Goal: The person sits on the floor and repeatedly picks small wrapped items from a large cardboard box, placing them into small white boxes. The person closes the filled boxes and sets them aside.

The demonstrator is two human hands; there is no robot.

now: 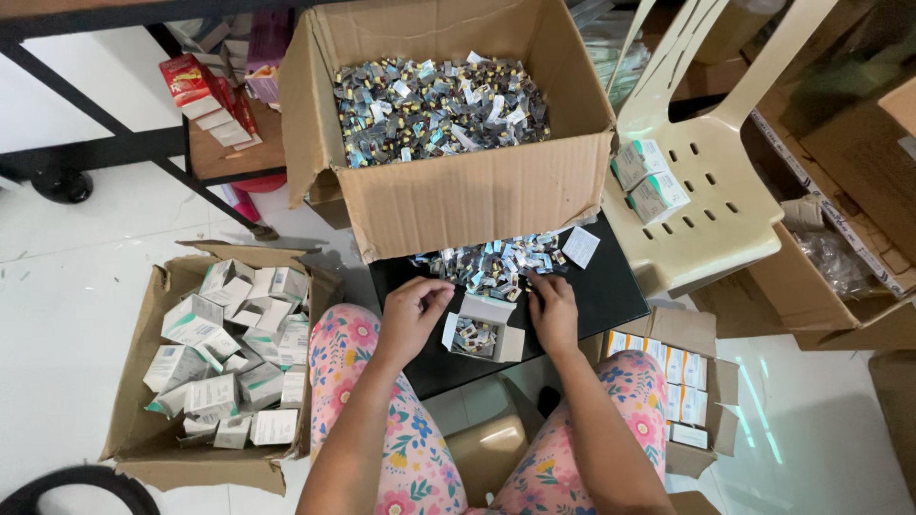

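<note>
1. Centrally, a small open white box (483,332) sits on the black counter (611,291) between the person's two hands, flaps up, with a few shiny foil packets inside.
2. The left hand (412,310) rests just beside the box's left flap, fingers curled inward and narrow; whether it pinches a packet I cannot tell.
3. The right hand (553,307) lies on the near edge of the loose pile of foil packets (496,262), fingers bent down among them; a grip on any one packet is hidden.
4. Behind the pile stands a large cardboard carton (458,124) heaped with the same silvery-blue packets.
5. Judging by looks, the packets are light, thin and slick, likely to slide, so a pinch at the edges suits them; the little box is light, thin card that would crush easily, best held by its side walls.
6. On the floor to the left, another carton (143,439) holds folded white boxes; to the right a carton (701,329) holds boxes in neat rows, and a cream plastic chair (706,210) carries two more.
</note>
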